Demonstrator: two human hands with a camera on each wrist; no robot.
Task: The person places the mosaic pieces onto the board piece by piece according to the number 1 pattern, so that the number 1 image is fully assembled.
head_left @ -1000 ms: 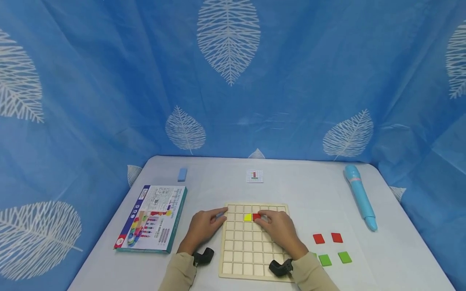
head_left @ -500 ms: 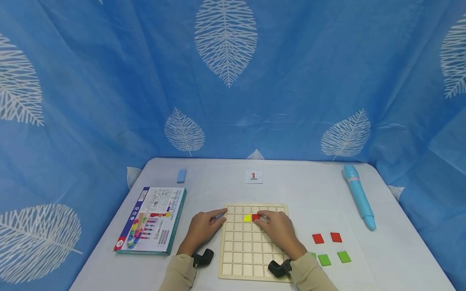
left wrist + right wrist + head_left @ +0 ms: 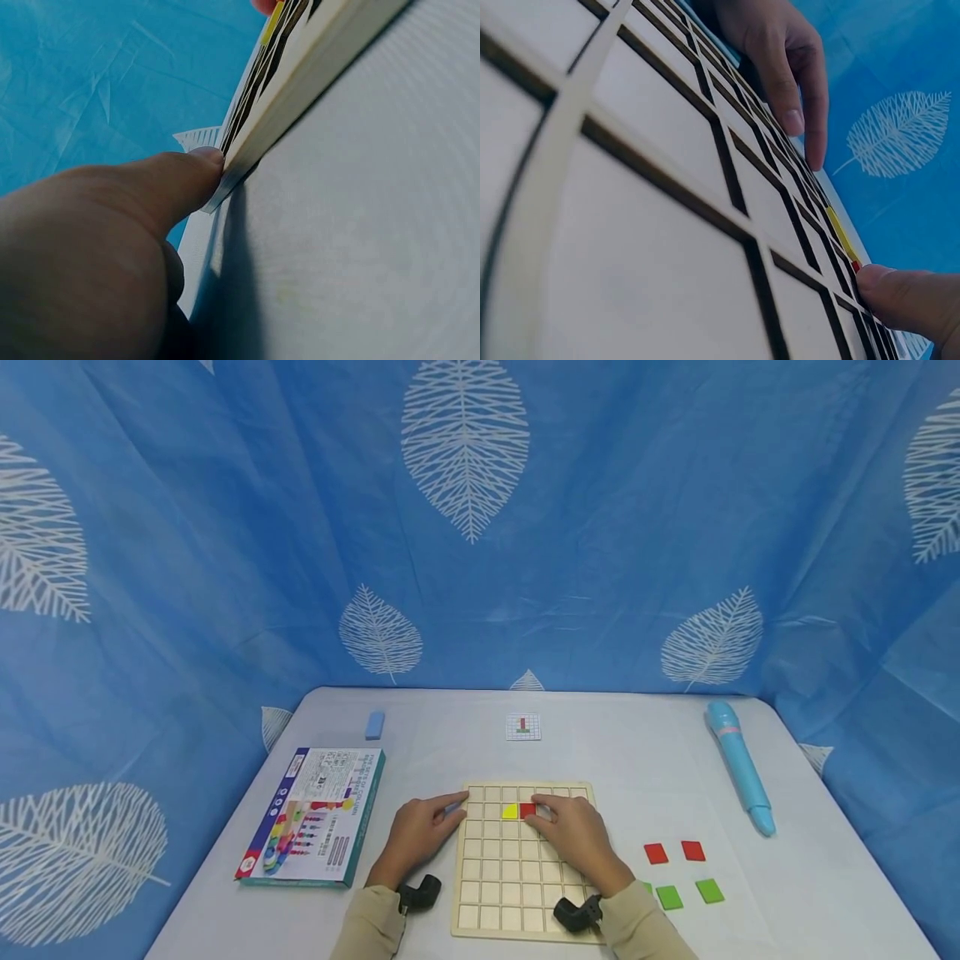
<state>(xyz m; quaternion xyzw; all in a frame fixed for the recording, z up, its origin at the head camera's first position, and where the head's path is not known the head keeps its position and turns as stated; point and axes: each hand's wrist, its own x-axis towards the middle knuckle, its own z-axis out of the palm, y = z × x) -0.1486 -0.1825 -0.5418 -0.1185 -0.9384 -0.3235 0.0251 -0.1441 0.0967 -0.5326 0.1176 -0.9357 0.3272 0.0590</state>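
A wooden grid board (image 3: 480, 868) lies on the table in front of the person. In its second row from the far side sits a yellow-and-white tile (image 3: 510, 811), with a red square tile (image 3: 528, 811) directly right of it. My right hand (image 3: 577, 837) has its index finger and thumb at the red tile and pinches it at its right side; the palm covers part of the board. My left hand (image 3: 417, 833) touches the board's left edge near the far corner with its fingertips. The left wrist view shows the thumb (image 3: 187, 176) against that edge.
Right of the board lie two red tiles (image 3: 656, 853) and several green tiles (image 3: 669, 897), one partly hidden by the right wrist. A pattern card (image 3: 522, 727) and a blue block (image 3: 375, 725) stand farther back. A printed box (image 3: 315, 817) is left, a light-blue microphone-shaped object (image 3: 741, 768) right.
Both hands keep their places at the board edge and the red tile. The view itself shifts by a slight amount; no object has visibly moved.
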